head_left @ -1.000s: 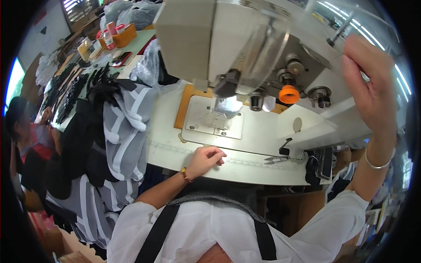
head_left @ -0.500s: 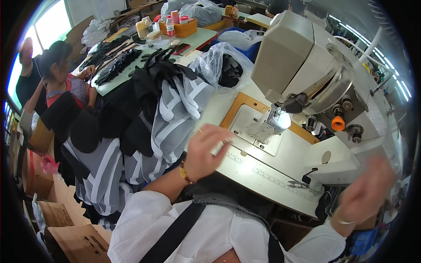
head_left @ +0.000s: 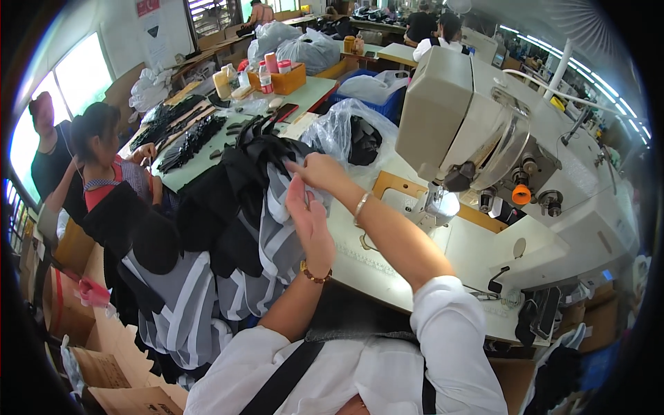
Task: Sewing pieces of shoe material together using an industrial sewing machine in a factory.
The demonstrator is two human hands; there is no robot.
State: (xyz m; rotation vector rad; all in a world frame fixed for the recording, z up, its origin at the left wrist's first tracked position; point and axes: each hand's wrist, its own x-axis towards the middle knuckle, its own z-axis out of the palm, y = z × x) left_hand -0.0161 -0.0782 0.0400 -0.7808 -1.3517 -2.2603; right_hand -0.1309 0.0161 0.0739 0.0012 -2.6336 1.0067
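My left hand (head_left: 311, 225) is raised beside the pile with its fingers stretched upward, palm side showing. It is open and appears to hold nothing. Just above it, my right hand (head_left: 324, 173) reaches across with bent fingers at the edge of the pile; what they pinch, if anything, is hidden. The pile is made of sewn grey fabric pieces (head_left: 187, 297) with white strips and black fabric parts (head_left: 207, 194), heaped at my left. Right of my hands stands a white sewing machine (head_left: 436, 104), its needle area (head_left: 439, 204) over the bed with nothing visible under it.
A clear plastic bag (head_left: 332, 128) with black pieces lies behind the machine bed. On the green table (head_left: 315, 90) are an orange box (head_left: 285, 79), bottles and black strips. Two people (head_left: 104, 145) are at the left. Cardboard boxes (head_left: 131, 398) stand at lower left; thread snips (head_left: 484, 295) lie on the bed.
My right hand has swung from the far right across the machine to the pile. My left hand has shifted slightly left, its fingers now pointing upward. The view has tilted up a little.
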